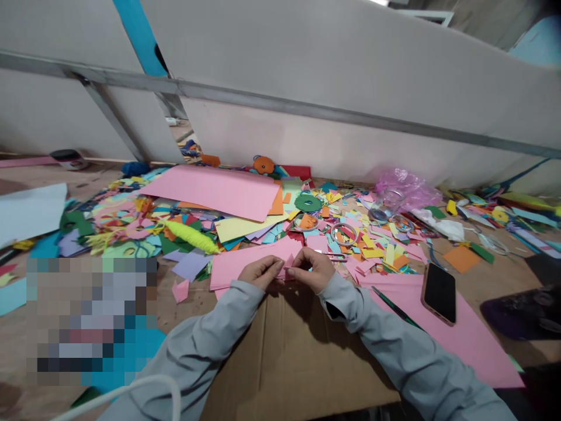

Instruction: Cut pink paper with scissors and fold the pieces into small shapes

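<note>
A small folded piece of pink paper [289, 262] is pinched between my two hands, above the far edge of a brown cardboard sheet [298, 362]. My left hand [262, 272] closes its thumb and fingers on the paper's left side. From the right, my right hand [313, 270] holds it with thumb and forefinger. Beneath and behind my left hand lie pink sheets [228, 269]. Another small folded pink piece [180, 290] lies to the left. Scissors with pink handles [335, 256] are partly visible behind my right hand.
Colourful paper scraps [372, 240] cover the surface ahead. A phone [439, 293] and a dark green pen-like tool [394, 305] lie on pink paper at right. Yellow yarn [190, 235], tape rolls [344, 234] and a jar [69, 159] stand farther off, before a pale panel [307, 128].
</note>
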Action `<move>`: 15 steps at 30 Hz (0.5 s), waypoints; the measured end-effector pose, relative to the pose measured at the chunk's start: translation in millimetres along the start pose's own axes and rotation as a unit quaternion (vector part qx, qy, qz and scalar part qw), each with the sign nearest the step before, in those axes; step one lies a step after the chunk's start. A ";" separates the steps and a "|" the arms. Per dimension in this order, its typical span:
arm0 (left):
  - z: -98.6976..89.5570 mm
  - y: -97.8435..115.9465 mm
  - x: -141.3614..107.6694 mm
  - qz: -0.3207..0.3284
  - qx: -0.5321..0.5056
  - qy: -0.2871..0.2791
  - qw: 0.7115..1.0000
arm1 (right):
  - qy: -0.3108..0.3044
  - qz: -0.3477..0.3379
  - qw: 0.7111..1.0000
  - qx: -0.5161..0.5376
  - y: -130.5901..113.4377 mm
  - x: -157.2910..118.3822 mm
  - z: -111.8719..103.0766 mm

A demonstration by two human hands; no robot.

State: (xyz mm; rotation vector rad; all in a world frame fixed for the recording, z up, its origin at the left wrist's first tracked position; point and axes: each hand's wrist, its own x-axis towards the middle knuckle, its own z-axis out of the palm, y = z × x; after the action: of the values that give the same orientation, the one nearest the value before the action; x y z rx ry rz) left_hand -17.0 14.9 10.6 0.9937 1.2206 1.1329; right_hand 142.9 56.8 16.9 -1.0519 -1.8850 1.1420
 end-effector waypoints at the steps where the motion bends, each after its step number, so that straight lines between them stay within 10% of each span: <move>1: -0.3 -1.1 0.3 0.008 0.008 0.000 1.000 | 0.002 0.003 1.000 -0.002 -0.5 0.0 0.0; 8: -2.6 -10.0 2.9 0.083 0.070 -0.004 0.994 | 0.001 0.008 1.000 -0.007 -2.4 -2.1 1.3; 15: -1.7 -3.0 2.2 0.012 -0.003 0.053 0.999 | 0.018 0.017 0.994 0.106 6.6 3.7 0.4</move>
State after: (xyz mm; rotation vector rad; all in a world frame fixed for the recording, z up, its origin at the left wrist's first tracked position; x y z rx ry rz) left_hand -18.4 16.5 7.2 0.9559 1.2922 1.2193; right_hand 142.8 61.9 11.2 -0.9806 -1.6813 1.3019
